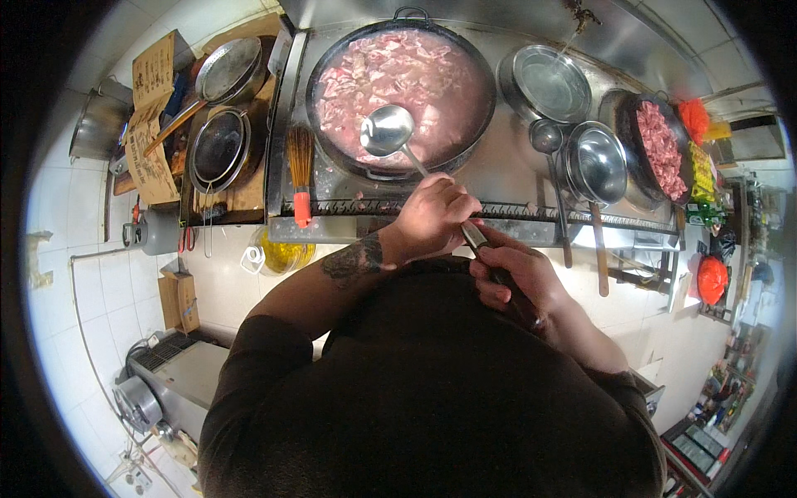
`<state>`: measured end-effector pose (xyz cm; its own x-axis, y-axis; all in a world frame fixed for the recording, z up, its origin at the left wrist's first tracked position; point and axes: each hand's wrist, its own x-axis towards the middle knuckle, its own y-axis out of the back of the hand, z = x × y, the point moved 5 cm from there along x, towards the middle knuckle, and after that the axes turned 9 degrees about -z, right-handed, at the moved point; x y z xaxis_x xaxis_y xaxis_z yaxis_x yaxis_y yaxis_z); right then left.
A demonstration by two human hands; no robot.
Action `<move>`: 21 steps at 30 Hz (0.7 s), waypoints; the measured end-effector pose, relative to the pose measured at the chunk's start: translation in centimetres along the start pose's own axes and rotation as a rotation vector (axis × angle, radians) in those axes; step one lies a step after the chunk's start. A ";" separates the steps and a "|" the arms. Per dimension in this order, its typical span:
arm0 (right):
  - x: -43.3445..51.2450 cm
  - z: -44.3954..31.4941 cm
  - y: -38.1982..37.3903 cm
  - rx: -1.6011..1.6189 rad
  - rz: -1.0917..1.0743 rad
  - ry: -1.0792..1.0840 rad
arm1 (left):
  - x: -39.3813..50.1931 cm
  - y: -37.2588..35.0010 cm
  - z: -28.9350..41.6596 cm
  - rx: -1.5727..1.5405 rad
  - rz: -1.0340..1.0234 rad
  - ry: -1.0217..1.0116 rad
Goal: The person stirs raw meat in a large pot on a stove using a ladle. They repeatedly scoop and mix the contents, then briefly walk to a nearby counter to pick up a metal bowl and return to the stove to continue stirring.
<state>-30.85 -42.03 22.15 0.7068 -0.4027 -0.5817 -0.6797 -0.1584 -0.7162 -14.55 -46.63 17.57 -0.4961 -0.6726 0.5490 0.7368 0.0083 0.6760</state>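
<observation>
A large black wok point(401, 168) holds many pieces of pale pink meat point(398, 68) in cloudy pink liquid. Over its near part is the round steel bowl of a long-handled ladle point(387, 131). My left hand point(433, 211) is closed around the ladle's shaft, just outside the near rim of the wok. Nearer my body, my right hand point(517, 267) grips the dark rear part of the same handle. Whether the ladle's bowl touches the meat cannot be told.
A bamboo brush point(301, 174) lies left of the wok, beside strainers point(219, 149). To the right are a water-filled pot point(551, 84), a small dark ladle point(547, 137), a steel bowl-shaped scoop point(596, 163) and a second wok with raw meat point(661, 149). An oil jug point(280, 252) stands below the counter's edge.
</observation>
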 end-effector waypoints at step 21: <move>-0.5 0.9 4.5 0.349 0.063 0.207 | 5.3 -6.2 -1.3 -0.041 -0.207 -0.063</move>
<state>-34.10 -41.79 18.85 0.5873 -0.5804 -0.5640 -0.5879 0.1730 -0.7902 -21.13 -51.18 15.69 -0.6655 -0.6090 0.4316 0.6341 -0.1561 0.7573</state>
